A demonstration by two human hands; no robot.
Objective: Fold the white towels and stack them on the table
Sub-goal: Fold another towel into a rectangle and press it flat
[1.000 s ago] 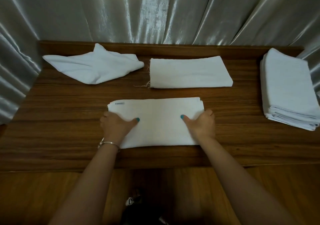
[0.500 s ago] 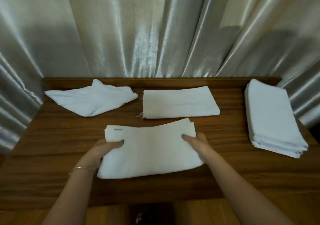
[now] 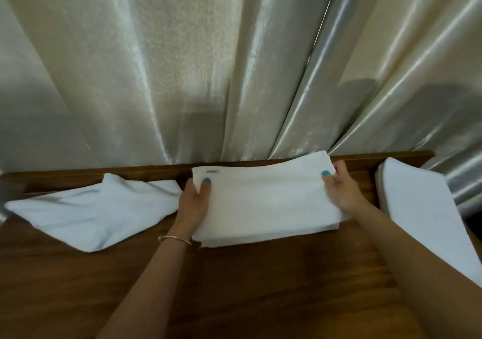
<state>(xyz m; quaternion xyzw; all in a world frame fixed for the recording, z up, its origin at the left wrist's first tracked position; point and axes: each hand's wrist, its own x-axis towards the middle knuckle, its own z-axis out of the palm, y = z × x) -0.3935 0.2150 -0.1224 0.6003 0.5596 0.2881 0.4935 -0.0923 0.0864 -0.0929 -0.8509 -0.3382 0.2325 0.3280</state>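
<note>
I hold a folded white towel [image 3: 263, 200] by its two short ends at the back middle of the wooden table [image 3: 260, 286]. My left hand [image 3: 194, 203] grips the left end, thumb on top. At the right end my right hand [image 3: 339, 190] grips the same way. The towel lies over another folded towel [image 3: 273, 238], of which only the near edge shows beneath. An unfolded white towel [image 3: 88, 208] lies crumpled at the back left.
A stack of folded white towels [image 3: 427, 218] stands at the table's right side. A shiny pale curtain [image 3: 208, 65] hangs right behind the table's raised back edge [image 3: 78, 175].
Both hands lifted the folded towel from the near middle of the table and carried it away from me, over the folded towel at the back. The camera tilted upward.
</note>
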